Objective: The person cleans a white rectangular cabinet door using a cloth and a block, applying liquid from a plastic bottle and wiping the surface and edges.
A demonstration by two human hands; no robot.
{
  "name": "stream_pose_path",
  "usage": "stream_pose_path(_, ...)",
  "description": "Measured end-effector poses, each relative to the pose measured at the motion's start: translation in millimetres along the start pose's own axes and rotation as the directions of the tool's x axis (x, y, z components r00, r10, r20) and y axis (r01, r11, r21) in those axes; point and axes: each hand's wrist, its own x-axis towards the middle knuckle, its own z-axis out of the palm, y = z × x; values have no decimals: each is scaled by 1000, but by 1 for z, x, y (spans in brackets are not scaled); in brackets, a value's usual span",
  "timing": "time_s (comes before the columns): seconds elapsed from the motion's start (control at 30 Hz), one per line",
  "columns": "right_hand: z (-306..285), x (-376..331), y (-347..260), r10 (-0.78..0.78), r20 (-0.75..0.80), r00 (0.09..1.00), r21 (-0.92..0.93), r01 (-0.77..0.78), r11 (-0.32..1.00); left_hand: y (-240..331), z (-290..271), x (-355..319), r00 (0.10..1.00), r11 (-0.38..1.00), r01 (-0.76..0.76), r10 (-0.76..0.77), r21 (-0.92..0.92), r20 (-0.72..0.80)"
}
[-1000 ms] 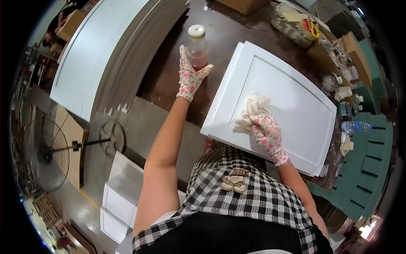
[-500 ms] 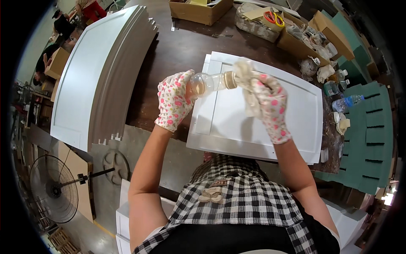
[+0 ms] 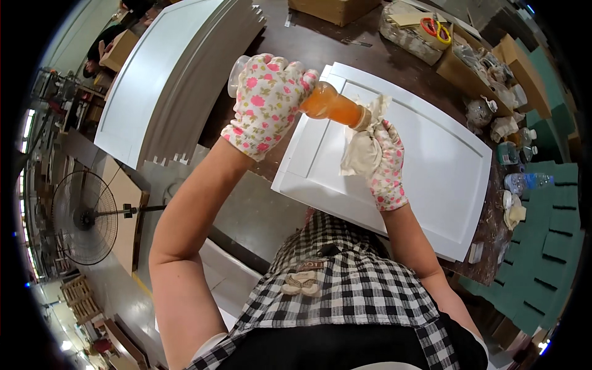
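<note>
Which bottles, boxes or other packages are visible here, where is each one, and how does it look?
Bottle: clear, with orange liquid, tipped on its side in the left hand, its mouth against a white rag in the right hand.
Water bottle: clear plastic, lying at the table's right edge.
Cardboard box: brown, at the far table edge.
No signs or screens show.

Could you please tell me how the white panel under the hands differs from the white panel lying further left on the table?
The near panel lies flat alone on the dark table; the left panel tops a stack of boards. The near panel sits below the left hand, which tips a bottle onto the right hand's cloth; the left panel is untouched. Both are white with recessed frames.
</note>
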Motion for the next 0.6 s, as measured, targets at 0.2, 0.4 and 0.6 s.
stream_pose_path(0.2,60,6,-31,-3,166,986,-200,37,979,-6,65,-44,901,869,308,-397,-388,-173)
stream_pose_path(0.4,86,27,-14,-79,480,874,-736,451,505,23,173,-91,530,-81,378,-798,-922,287)
stream_pose_path(0.6,20,30,0,63,723,688,-667,672,322,10,180,-99,439,-67,567,-819,-821,370)
